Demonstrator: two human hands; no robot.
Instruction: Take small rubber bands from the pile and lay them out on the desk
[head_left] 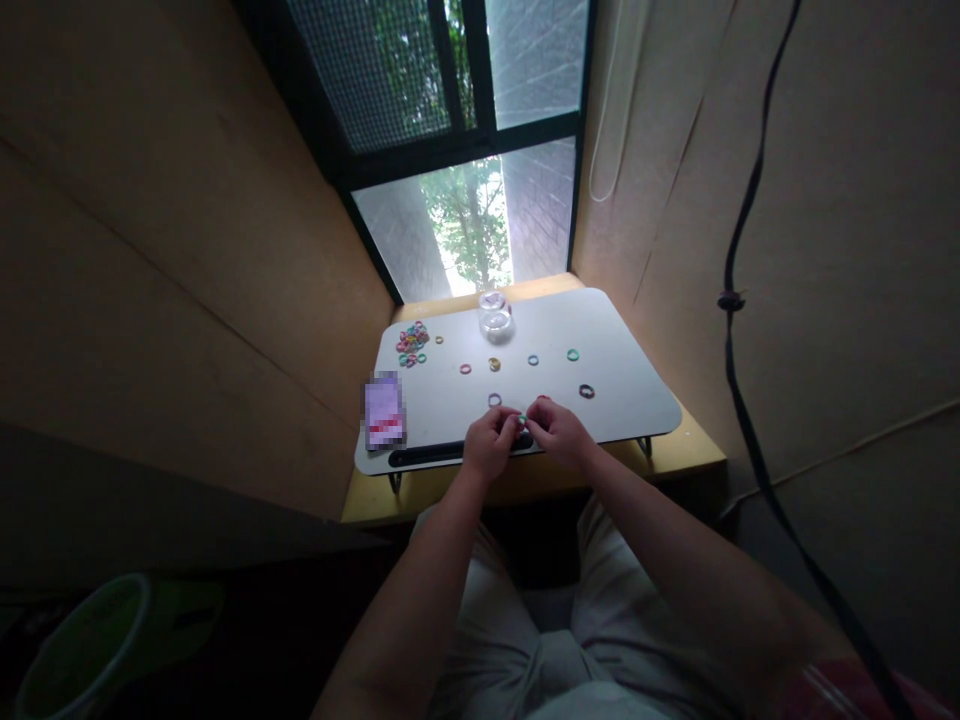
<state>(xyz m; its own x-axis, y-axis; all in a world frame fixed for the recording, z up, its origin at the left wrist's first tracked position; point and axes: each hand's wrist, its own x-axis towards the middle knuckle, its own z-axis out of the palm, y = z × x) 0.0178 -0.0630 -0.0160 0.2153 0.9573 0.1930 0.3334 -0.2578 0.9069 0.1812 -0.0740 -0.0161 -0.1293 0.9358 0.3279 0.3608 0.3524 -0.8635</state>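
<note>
My left hand (490,442) and my right hand (559,430) meet over the front edge of a white folding table (637,400). Both are closed, fingertips pinching a small green hair tie (522,418) between them. Just beyond my left hand lies a lilac hair tie (494,400). Farther back, a pink one (465,369), a yellow one (494,364), a blue one (533,360) and a green one (573,355) are spread in a row. A dark hair tie (586,391) rests right of my right hand.
A mixed pile of hair ties (412,340) sits at the back left. Clear round containers (495,318) stand near the window. A blurred purple packet (385,411) lies at the left edge, and a black slot (427,455) runs along the front. Walls flank both sides.
</note>
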